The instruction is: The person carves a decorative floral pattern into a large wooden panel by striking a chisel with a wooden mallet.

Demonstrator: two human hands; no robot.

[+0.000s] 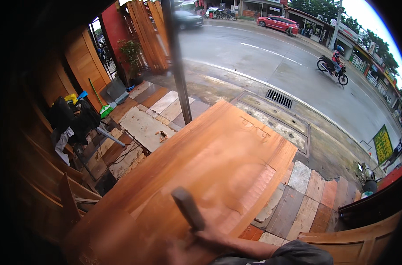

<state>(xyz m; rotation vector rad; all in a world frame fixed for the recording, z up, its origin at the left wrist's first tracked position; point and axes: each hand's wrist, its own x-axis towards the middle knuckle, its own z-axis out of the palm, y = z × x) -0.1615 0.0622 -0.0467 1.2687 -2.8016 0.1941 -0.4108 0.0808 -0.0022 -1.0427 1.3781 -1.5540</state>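
Note:
A large reddish-brown wooden panel (152, 185) with carved lines and a scrolled outline near its far end fills the lower middle of the view. My right hand (205, 234) grips a dark, rectangular wooden mallet (187, 205), raised at a slant over the panel. My left hand (176, 249) is at the lower edge beside it, smeared by motion; its fingers and anything they hold cannot be made out.
Wooden doors (84, 59) lean at left near a green broom (105, 110) and a cloth-draped chair (75, 121). A metal post (179, 84) stands beyond the panel. Past the patchwork paving lies a road (271, 53) with cars and a motorcycle rider (335, 62).

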